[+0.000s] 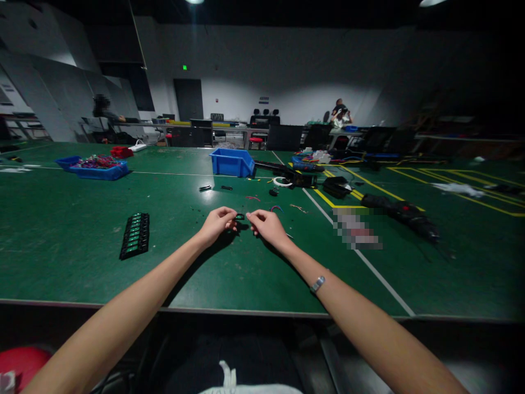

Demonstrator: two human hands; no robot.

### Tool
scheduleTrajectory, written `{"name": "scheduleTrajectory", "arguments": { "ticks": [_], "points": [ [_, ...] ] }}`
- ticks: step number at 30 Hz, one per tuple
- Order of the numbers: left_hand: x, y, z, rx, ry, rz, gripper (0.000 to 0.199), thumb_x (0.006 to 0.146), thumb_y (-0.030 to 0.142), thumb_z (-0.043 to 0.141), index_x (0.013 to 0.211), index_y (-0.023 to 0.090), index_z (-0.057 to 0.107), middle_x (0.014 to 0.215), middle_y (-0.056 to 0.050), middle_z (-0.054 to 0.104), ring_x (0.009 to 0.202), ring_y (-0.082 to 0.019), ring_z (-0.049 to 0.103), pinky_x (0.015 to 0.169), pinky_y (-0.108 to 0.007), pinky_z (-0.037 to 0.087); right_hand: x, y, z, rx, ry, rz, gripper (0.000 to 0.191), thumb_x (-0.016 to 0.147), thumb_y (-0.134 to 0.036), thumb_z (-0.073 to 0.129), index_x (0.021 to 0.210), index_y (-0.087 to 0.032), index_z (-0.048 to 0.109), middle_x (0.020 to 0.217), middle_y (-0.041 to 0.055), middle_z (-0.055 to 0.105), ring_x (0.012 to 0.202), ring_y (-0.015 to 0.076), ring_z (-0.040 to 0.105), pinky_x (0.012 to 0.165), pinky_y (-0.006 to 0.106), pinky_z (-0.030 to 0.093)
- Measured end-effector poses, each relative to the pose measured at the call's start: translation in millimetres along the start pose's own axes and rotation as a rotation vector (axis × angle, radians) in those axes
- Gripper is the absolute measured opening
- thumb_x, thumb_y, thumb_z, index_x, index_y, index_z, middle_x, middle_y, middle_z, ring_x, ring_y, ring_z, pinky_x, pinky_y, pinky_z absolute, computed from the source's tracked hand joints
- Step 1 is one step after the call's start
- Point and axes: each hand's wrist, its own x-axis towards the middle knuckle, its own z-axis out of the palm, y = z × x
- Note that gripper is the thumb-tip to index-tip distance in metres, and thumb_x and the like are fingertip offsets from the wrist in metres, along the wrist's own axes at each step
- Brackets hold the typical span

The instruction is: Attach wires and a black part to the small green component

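My left hand (pixel 219 225) pinches a small black rectangular part (pixel 240 216) with a greenish face, just above the green table. Close by on the right, my right hand (pixel 267 226) has its thumb and forefinger pressed together near the part's end; whatever they may hold is too small to make out. Off to the left lies a black rack of similar parts (pixel 135 235), a row of green pieces in black frames. Beyond my hands are two small dark strips, one of them this black strip (pixel 226 187), and a short red wire (pixel 253 197).
A blue bin (pixel 232 162) stands behind my hands. Further left, a blue tray (pixel 102 172) holds tangled red wires. On the right lie a black tool-like object (pixel 400 214), a white ring (pixel 281 181) and yellow tape lines (pixel 348 206). Other people sit or stand in the background.
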Motion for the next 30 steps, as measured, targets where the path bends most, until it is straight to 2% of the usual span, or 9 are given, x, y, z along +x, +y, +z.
{"name": "scheduleTrajectory", "arguments": {
  "ticks": [3,6,15,20,24,30],
  "points": [
    [-1,4,1.3,0.123,0.025,0.073,0.029,0.075,0.036,0.076,0.088,0.012,0.066,0.072,-0.002,0.064,0.059,-0.011,0.059,0.060,-0.025,0.050,-1,3,3,0.019,-0.098,-0.001,0.042,0.083,-0.055,0.063,0.080,-0.014,0.070,0.056,0.0008,0.060,0.045,0.0104,0.053,0.043,0.021,0.042],
    [-4,9,3.9,0.228,0.011,0.130,0.028,0.076,0.037,0.075,0.087,0.012,0.067,0.072,-0.003,0.066,0.058,-0.012,0.060,0.060,-0.024,0.048,-1,2,5,0.075,-0.134,0.030,0.044,0.081,-0.056,0.065,0.078,-0.013,0.071,0.056,0.0016,0.061,0.046,0.0097,0.052,0.044,0.020,0.042],
    [-6,11,4.8,0.309,-0.043,0.166,0.029,0.080,0.039,0.070,0.092,0.013,0.067,0.073,-0.004,0.067,0.057,-0.013,0.060,0.059,-0.025,0.047,0,-1,4,0.151,-0.137,0.117,0.043,0.076,-0.054,0.071,0.073,-0.011,0.070,0.054,0.0013,0.060,0.045,0.0078,0.050,0.042,0.018,0.039],
    [-7,13,5.1,0.339,-0.092,0.147,0.033,0.084,0.037,0.065,0.103,0.012,0.070,0.079,-0.007,0.070,0.060,-0.014,0.061,0.063,-0.026,0.048,0,1,4,0.181,-0.136,0.142,0.040,0.077,-0.052,0.071,0.074,-0.012,0.069,0.054,0.0008,0.059,0.044,0.0074,0.050,0.041,0.018,0.038],
    [-8,11,5.2,0.315,-0.142,0.132,0.039,0.084,0.037,0.066,0.112,0.010,0.069,0.081,-0.007,0.069,0.062,-0.013,0.060,0.064,-0.026,0.049,1,0,4,0.184,-0.107,0.111,0.038,0.078,-0.051,0.070,0.074,-0.013,0.067,0.053,-0.0004,0.058,0.042,0.0075,0.048,0.041,0.019,0.037],
    [-7,5,2.8,0.391,-0.223,0.215,0.046,0.086,0.039,0.064,0.123,0.012,0.061,0.088,-0.007,0.068,0.062,-0.013,0.060,0.060,-0.025,0.050,2,2,4,0.177,-0.055,0.072,0.034,0.080,-0.048,0.068,0.081,-0.014,0.067,0.053,-0.0019,0.058,0.041,0.0080,0.048,0.040,0.020,0.037]
  ]
}}
